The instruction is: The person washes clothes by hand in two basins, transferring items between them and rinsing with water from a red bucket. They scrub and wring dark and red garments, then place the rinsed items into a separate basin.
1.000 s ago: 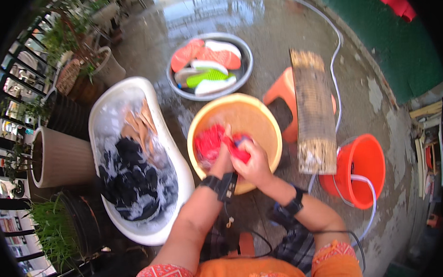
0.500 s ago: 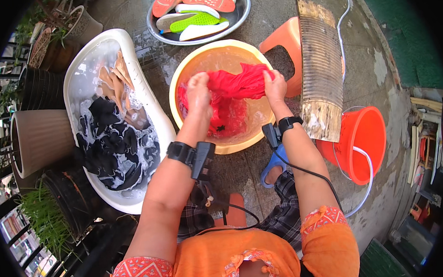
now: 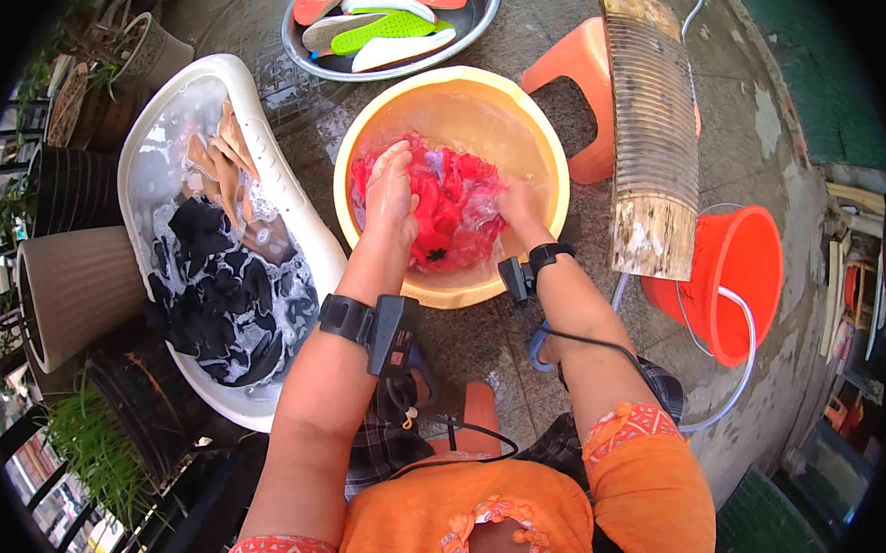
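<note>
Damp grey paving (image 3: pixel 492 359) runs beneath everything, with directions read from the middle of the yellow basin (image 3: pixel 534 132). Nearest, at 6 o'clock, is the person's orange top (image 3: pixel 401 529), with black bands (image 3: pixel 345 317) round the wrists. Both forearms reach to the basin, where a soaked red cloth (image 3: pixel 450 216) lies bunched at the middle. The left hand (image 3: pixel 390 191) is at the cloth's 10 o'clock edge, fingers close together and pointing forward; whether they pinch fabric cannot be told. The right hand (image 3: pixel 520 207) dips in at 3 o'clock, its fingers blurred by water and splash, so its grip cannot be told either.

Just beside, at 9 o'clock, a white tub (image 3: pixel 279 175) holds dark garments (image 3: pixel 213 289) and tan fabric (image 3: pixel 222 163) in suds. Towards 2 o'clock a ridged washboard (image 3: pixel 650 115) lies over an orange stool (image 3: pixel 552 58); near 4 o'clock stands a red bucket (image 3: pixel 699 283) with a pale hose (image 3: pixel 747 336). Just before 12 o'clock, a metal tray (image 3: pixel 392 74) carries insoles (image 3: pixel 390 27). Farther, at 8 o'clock, grows potted grass (image 3: pixel 96 440).
</note>
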`<move>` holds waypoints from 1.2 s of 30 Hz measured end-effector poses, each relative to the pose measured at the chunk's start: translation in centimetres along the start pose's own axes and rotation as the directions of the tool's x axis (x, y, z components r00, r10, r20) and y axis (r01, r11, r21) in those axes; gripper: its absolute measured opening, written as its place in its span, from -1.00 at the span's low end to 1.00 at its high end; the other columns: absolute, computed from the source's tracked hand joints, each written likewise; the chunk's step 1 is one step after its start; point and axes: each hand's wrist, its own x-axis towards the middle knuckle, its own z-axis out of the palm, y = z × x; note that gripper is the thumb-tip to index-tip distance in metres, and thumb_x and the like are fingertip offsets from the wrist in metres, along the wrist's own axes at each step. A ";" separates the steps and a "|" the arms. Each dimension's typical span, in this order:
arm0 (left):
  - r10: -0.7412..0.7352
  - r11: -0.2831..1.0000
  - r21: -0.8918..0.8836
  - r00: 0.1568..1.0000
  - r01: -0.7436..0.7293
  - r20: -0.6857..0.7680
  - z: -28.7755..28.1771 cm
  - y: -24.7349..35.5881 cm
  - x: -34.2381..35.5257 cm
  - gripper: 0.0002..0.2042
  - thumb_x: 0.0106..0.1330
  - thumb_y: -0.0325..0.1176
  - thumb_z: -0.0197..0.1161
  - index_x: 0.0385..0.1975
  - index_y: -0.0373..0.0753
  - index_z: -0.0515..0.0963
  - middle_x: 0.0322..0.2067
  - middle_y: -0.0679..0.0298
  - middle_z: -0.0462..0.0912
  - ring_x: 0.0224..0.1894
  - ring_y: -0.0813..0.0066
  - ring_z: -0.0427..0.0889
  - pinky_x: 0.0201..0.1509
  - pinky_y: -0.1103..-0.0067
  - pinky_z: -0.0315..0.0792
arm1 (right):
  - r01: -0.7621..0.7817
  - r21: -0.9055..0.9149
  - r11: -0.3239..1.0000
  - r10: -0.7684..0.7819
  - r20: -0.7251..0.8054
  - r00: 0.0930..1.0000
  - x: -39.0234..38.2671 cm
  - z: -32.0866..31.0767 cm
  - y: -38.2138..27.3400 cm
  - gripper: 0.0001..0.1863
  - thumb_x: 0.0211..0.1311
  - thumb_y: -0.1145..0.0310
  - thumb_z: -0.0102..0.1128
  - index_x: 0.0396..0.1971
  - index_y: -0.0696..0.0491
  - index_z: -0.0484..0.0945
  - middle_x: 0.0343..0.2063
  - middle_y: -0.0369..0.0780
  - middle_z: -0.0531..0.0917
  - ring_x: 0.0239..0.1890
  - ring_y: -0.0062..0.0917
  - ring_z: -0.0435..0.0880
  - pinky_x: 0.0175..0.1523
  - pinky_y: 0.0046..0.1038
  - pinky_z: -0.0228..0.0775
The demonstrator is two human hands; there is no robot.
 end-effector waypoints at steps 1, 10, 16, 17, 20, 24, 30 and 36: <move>-0.052 0.997 -0.056 0.999 0.052 -0.001 0.2 -0.1 -0.1 -0.71 0.26 -0.18 0.02 -0.03 0.03 0.43 0.05 0.29 0.36 0.10 0.38 0.26 0.00 0.31 0.25 | -0.013 0.185 0.983 0.030 -0.090 0.996 0.1 -0.8 -1.4 -0.76 0.04 0.34 -0.03 -0.34 0.09 0.55 -0.33 -0.03 0.60 -0.23 -0.15 0.56 -0.14 -0.30 0.39; -0.067 0.812 -0.420 0.780 0.405 0.623 -1.2 -1.4 1.1 -0.54 0.33 0.01 -0.14 -0.05 -0.25 0.42 -0.12 0.10 0.54 -0.14 0.21 0.57 -0.02 0.34 0.47 | 0.317 0.898 0.307 -0.384 -0.188 0.904 -11.1 -10.8 -16.4 -0.86 -0.09 0.52 0.03 -0.44 0.17 0.38 -0.50 -0.17 0.48 -0.39 -0.49 0.48 -0.21 -0.51 0.32; 0.052 0.824 -0.520 0.885 0.224 0.463 0.7 -3.1 2.1 -0.65 0.33 -0.13 -0.05 -0.06 -0.25 0.43 -0.13 0.14 0.55 -0.13 0.26 0.56 -0.01 0.39 0.47 | 0.321 0.564 0.761 -0.156 -0.321 0.934 -5.7 -6.9 -14.8 -0.70 -0.05 0.14 0.23 -0.44 0.07 0.52 -0.35 -0.05 0.54 -0.33 -0.17 0.54 -0.23 -0.27 0.40; 0.095 0.802 -0.581 0.930 0.140 0.356 1.5 -3.7 1.6 -0.74 0.33 -0.23 -0.03 -0.12 -0.22 0.46 -0.19 0.19 0.58 -0.14 0.32 0.56 -0.02 0.43 0.47 | 0.251 0.597 0.762 -0.038 -0.345 0.938 -4.1 -5.7 -13.6 -0.71 0.02 0.15 0.19 -0.45 0.10 0.53 -0.40 -0.04 0.57 -0.34 -0.16 0.56 -0.24 -0.26 0.40; -0.071 0.898 -0.416 0.980 0.144 0.186 2.1 -2.9 1.1 -0.75 0.28 -0.30 0.00 -0.09 -0.19 0.42 -0.15 0.22 0.53 -0.14 0.39 0.55 -0.09 0.46 0.47 | 0.278 0.379 0.883 -0.160 -0.313 0.936 -0.4 -3.8 -9.0 -0.64 0.09 0.06 0.12 -0.38 0.09 0.57 -0.39 -0.04 0.58 -0.38 -0.12 0.56 -0.25 -0.22 0.40; 0.098 0.986 -0.149 0.985 -0.076 0.145 1.1 -0.6 0.8 -0.73 0.25 -0.29 -0.01 -0.08 -0.16 0.47 -0.10 0.30 0.50 -0.04 0.42 0.46 0.06 0.46 0.34 | 0.131 0.078 0.988 -0.082 -0.449 0.890 3.6 -4.9 -2.8 -0.62 0.10 0.05 0.12 -0.31 0.07 0.56 -0.33 -0.02 0.55 -0.29 -0.15 0.54 -0.19 -0.23 0.38; 0.114 0.993 0.026 0.991 -0.116 0.071 0.3 0.5 0.3 -0.65 0.21 -0.24 0.02 0.02 -0.04 0.42 0.05 0.31 0.38 0.12 0.36 0.27 0.23 0.33 0.02 | 0.155 0.000 0.988 -0.139 -0.439 0.888 3.3 -2.9 0.0 -0.76 0.09 0.28 0.12 -0.28 0.08 0.54 -0.27 -0.03 0.52 -0.21 -0.12 0.50 -0.11 -0.22 0.37; 0.103 0.989 -0.112 0.995 -0.101 0.011 0.9 1.4 -0.5 -0.79 0.25 -0.43 0.00 -0.15 -0.22 0.48 -0.20 0.33 0.50 -0.16 0.58 0.45 -0.09 0.62 0.38 | -0.021 -0.146 0.989 0.048 0.181 0.982 1.0 4.0 2.6 -0.75 0.08 0.41 -0.03 -0.25 0.02 0.56 -0.25 -0.03 0.57 -0.20 -0.11 0.54 -0.08 -0.19 0.38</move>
